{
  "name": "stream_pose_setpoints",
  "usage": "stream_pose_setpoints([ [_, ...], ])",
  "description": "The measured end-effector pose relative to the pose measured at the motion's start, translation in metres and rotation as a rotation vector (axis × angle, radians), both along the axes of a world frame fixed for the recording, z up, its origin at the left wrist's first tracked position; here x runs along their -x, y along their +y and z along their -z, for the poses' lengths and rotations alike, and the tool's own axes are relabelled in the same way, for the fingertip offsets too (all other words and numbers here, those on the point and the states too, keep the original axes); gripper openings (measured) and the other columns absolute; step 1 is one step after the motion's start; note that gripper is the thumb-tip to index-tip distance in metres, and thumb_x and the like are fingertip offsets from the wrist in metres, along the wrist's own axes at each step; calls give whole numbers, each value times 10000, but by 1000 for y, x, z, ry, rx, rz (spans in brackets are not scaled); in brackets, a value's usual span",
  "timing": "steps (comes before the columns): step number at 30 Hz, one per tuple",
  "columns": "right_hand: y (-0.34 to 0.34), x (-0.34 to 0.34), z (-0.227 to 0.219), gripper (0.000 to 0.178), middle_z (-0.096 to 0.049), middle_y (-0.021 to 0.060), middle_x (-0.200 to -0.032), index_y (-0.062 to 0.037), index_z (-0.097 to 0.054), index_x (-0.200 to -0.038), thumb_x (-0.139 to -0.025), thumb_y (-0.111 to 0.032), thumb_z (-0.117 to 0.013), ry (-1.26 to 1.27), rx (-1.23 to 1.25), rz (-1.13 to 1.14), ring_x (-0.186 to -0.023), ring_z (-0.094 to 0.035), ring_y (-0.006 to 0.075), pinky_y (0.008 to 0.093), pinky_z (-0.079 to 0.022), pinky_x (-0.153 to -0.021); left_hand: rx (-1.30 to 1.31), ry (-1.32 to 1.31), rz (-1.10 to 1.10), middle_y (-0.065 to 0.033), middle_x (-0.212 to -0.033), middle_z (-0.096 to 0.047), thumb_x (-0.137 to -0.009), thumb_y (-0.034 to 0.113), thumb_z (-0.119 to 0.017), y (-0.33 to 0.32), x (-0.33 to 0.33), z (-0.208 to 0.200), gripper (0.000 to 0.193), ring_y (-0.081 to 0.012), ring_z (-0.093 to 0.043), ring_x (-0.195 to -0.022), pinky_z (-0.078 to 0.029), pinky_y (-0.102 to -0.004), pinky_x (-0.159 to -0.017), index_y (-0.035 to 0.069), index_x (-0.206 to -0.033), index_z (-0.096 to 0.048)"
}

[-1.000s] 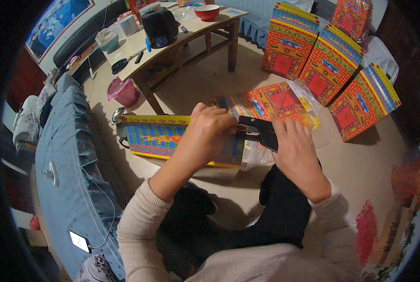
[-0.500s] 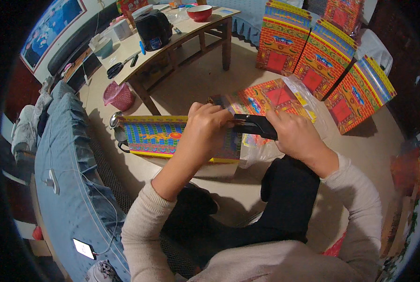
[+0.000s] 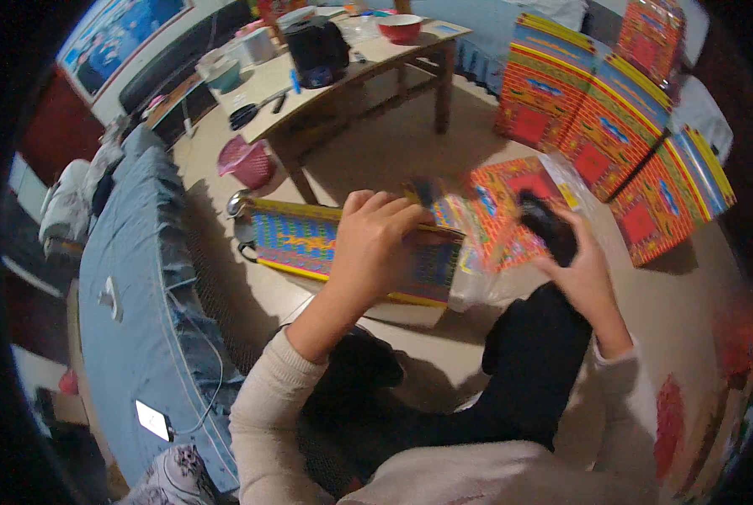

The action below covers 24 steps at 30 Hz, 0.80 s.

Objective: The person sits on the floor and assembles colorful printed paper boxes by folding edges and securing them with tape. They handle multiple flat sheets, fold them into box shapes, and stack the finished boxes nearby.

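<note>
A long cardboard piece with a blue, green and yellow tile pattern lies across in front of me, its yellow edges running left to right. My left hand is closed on its upper edge near the right end, fingers curled over so the pinched spot is hidden. Off to the right, my right hand holds a black stapler, blurred by motion and apart from the cardboard. Beneath the stapler, brick-patterned red and yellow printed sheets lie on the floor with clear plastic wrap.
Several brick-patterned panels stand at the far right. A wooden table at the back bears scissors, a black bag-like object and a red bowl. A pink basket sits beside it. A blue-covered sofa holds a phone.
The stapler has come away from the cardboard edge and moved right with my right hand. My left hand stays on the cardboard. The whole view has shifted slightly.
</note>
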State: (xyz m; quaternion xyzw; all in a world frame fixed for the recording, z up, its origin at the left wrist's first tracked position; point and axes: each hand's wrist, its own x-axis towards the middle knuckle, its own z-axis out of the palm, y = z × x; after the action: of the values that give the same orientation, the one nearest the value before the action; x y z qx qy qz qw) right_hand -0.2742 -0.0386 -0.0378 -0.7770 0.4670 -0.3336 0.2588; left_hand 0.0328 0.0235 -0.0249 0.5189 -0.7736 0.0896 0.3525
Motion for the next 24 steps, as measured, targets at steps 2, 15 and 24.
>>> stream_pose_setpoints([
  [2,-6,37,23,600,-634,158,-1193,-39,-536,-1311,-790,-146,-814,12,88,201,-1123,-613,288,386,-466,-1003,23,-14,-50,-36,-909,-685,-756,166,-780,2,-4,-3,186,-257,-636,-940,-431,-412,-905,123,-919,-701],
  [15,73,229,361,434,-653,147,-1149,-32,-558,-1266,-889,-155,-736,421,-810,676,-1045,-638,256,363,-497,-907,80,-42,-280,-30,-832,-697,-765,73,-745,10,-53,1,126,-248,-653,-854,-447,-378,-866,104,-884,-717],
  [24,101,227,426,369,-661,116,-1152,-29,-584,-1249,-921,-147,-706,306,-895,699,-1055,-635,218,341,-501,-911,78,-138,-315,-39,-846,-706,-783,82,-742,-6,-22,-7,116,-241,-654,-837,-448,-360,-818,100,-897,-729],
])
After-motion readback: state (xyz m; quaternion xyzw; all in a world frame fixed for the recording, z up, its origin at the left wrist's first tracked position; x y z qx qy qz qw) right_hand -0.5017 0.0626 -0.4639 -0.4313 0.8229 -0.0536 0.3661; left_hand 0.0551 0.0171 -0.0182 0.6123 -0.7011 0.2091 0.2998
